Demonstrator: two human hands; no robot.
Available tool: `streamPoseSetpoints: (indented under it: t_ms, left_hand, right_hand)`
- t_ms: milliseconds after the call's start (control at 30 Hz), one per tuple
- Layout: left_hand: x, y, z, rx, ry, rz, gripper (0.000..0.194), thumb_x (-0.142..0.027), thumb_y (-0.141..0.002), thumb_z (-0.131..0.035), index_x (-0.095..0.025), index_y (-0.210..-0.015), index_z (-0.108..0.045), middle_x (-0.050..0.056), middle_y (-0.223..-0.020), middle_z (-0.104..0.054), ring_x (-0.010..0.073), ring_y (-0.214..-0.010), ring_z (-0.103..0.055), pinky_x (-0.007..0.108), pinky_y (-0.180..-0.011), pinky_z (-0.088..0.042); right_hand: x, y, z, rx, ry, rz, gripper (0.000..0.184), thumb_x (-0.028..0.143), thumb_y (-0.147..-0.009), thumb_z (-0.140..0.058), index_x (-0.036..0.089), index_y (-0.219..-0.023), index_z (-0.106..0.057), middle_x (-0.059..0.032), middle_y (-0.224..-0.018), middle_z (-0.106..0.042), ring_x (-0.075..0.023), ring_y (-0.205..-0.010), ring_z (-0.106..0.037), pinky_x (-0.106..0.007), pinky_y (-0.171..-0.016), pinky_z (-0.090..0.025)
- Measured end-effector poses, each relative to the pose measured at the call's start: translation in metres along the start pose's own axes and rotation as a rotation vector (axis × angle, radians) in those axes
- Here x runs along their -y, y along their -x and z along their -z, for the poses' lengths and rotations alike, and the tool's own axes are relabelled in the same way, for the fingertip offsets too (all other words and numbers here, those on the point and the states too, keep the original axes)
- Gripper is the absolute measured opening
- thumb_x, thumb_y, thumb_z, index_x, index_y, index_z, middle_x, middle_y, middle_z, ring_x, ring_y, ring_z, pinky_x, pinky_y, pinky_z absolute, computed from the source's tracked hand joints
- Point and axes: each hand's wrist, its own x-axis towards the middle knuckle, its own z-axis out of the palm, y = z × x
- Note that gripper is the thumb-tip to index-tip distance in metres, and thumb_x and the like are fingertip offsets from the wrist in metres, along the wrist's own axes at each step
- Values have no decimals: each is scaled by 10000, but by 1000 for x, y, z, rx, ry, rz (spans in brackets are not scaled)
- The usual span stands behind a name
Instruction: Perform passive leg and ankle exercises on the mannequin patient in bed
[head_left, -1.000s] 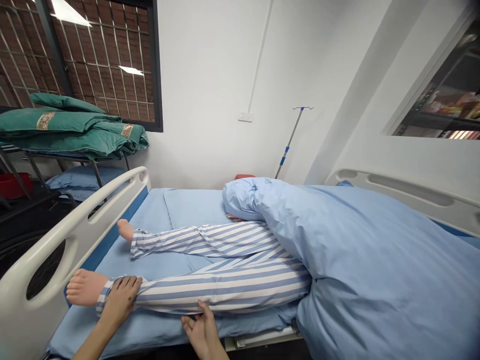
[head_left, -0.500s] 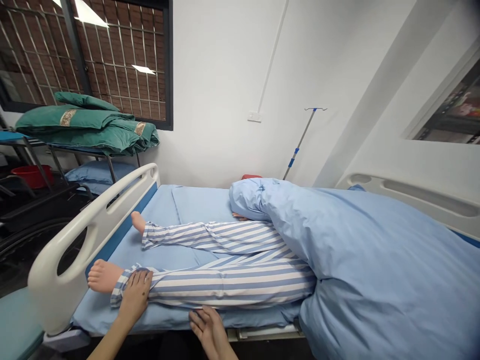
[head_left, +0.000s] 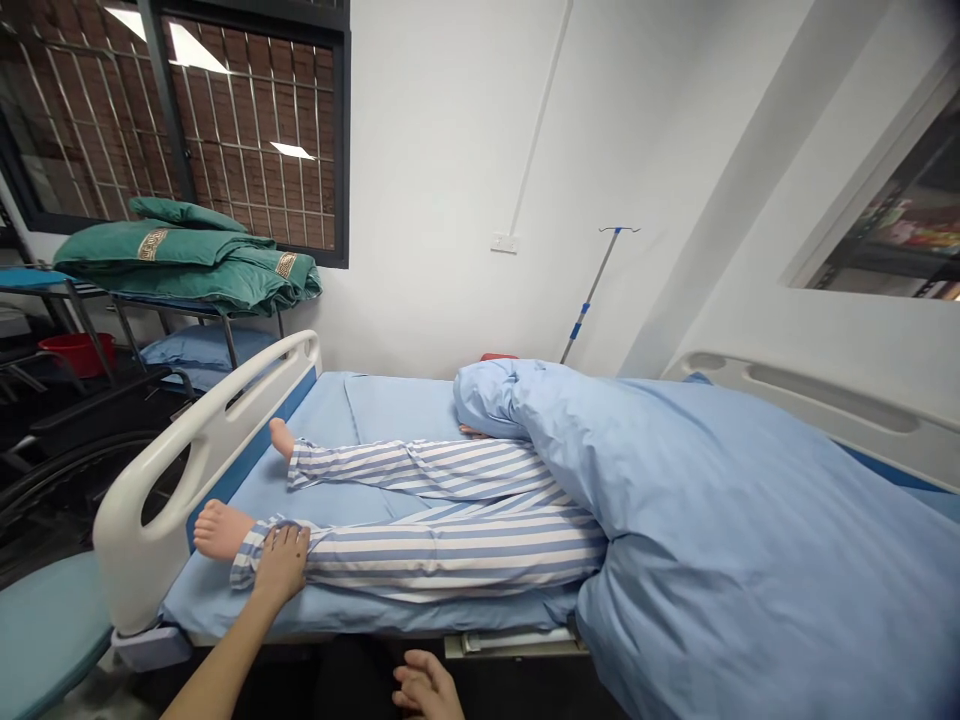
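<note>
My left hand (head_left: 283, 562) lies over the lower shin of the nearer leg, fingers stretched across the striped trouser leg (head_left: 442, 560). Just left of it is the bare foot (head_left: 223, 531) of what looks like a mannequin lying on its back. The farther leg ends in a second bare foot (head_left: 282, 438). My right hand (head_left: 427, 686) hangs below the near mattress edge, touching nothing visible, its fingers loosely bent and apart. A light blue quilt (head_left: 720, 500) is folded back toward the right and hides the upper body. Part of a hand shows at the quilt's edge.
A white footboard (head_left: 154, 480) bounds the bed's left end, and a headboard (head_left: 825, 390) its right. Beside the footboard stand a wheelchair (head_left: 82, 450) and a teal round seat (head_left: 49, 635). Green bedding (head_left: 187, 260) is piled behind. An IV pole (head_left: 589, 300) rises beyond the bed.
My right hand has moved off the mattress edge, down and toward me. The left hand stays on the lower leg. The view has shifted slightly.
</note>
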Motion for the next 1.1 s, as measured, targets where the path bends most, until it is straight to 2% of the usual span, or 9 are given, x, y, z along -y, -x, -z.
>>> streamPoseSetpoints:
  t_ms: [133, 233, 300, 400, 500, 600, 733, 933, 1100]
  left_hand:
    - [-3, -4, 6, 45, -7, 27, 603, -93, -611, -471, -106, -1213, -508, 172, -1207, -548, 269, -1163, -456, 450, -1045, -184]
    - [-4, -6, 4, 71, -28, 27, 625, -105, -611, -459, -96, -1235, -493, 173, -1241, -525, 269, -1186, -436, 444, -1057, -159]
    - [-4, -8, 1, 84, -44, 29, 628, -112, -610, -450, -96, -1237, -490, 172, -1252, -519, 269, -1193, -429, 444, -1063, -142]
    - [-5, -11, 0, 103, -55, 51, 625, -126, -600, -448, -98, -1222, -496, 169, -1244, -525, 260, -1190, -430, 439, -1067, -126]
    - [-7, -13, 2, 118, -56, 74, 612, -152, -597, -453, -107, -1206, -501, 160, -1229, -533, 247, -1187, -430, 423, -1070, -121]
    - [-9, -14, 3, 124, -53, 97, 591, -179, -609, -454, -116, -1195, -502, 147, -1224, -534, 245, -1192, -418, 417, -1072, -113]
    - [-12, -15, 1, 146, -43, 135, 600, -186, -596, -464, -132, -1193, -494, 125, -1230, -527, 235, -1195, -407, 407, -1080, -86]
    - [-16, -17, 2, 170, -28, 195, 571, -182, -589, -477, -162, -1159, -496, 106, -1236, -519, 229, -1214, -390, 393, -1084, -73]
    - [-24, -12, 5, 119, -14, 185, 575, -144, -575, -467, -179, -1149, -500, 98, -1221, -530, 230, -1207, -395, 392, -1088, -63]
  right_hand:
    - [35, -2, 18, 112, 134, 125, 363, 257, -540, -678, 169, -886, -609, -81, -865, -651, -195, -723, -589, -246, -522, -379]
    - [72, -8, 24, 156, 279, 336, 276, 248, -638, -628, 168, -902, -625, -81, -885, -656, -205, -791, -584, -296, -658, -412]
    - [101, -16, 22, 186, 395, 503, 214, 253, -718, -568, 178, -907, -635, -79, -890, -653, -215, -829, -578, -309, -701, -405]
    - [141, -35, 13, 207, 540, 746, 217, 254, -768, -530, 196, -942, -645, -79, -924, -642, -233, -902, -553, -337, -788, -386]
    - [164, -61, 0, 214, 711, 923, 261, 233, -781, -521, 199, -1014, -636, -91, -1004, -629, -246, -988, -515, -360, -884, -337]
    - [169, -84, -11, 215, 1007, 964, 240, 239, -799, -508, 177, -992, -637, -116, -993, -631, -254, -970, -524, -368, -861, -339]
    - [165, -104, -20, 209, 1327, 924, 254, 311, -860, -442, 186, -977, -629, -107, -941, -650, -246, -909, -563, -365, -806, -353]
    - [161, -114, -19, 168, 1406, 916, 314, 334, -920, -329, 243, -988, -622, -58, -934, -663, -203, -915, -582, -309, -782, -354]
    - [158, -114, -17, 138, 1403, 950, 312, 319, -924, -317, 243, -977, -615, -55, -908, -658, -204, -889, -581, -315, -782, -349]
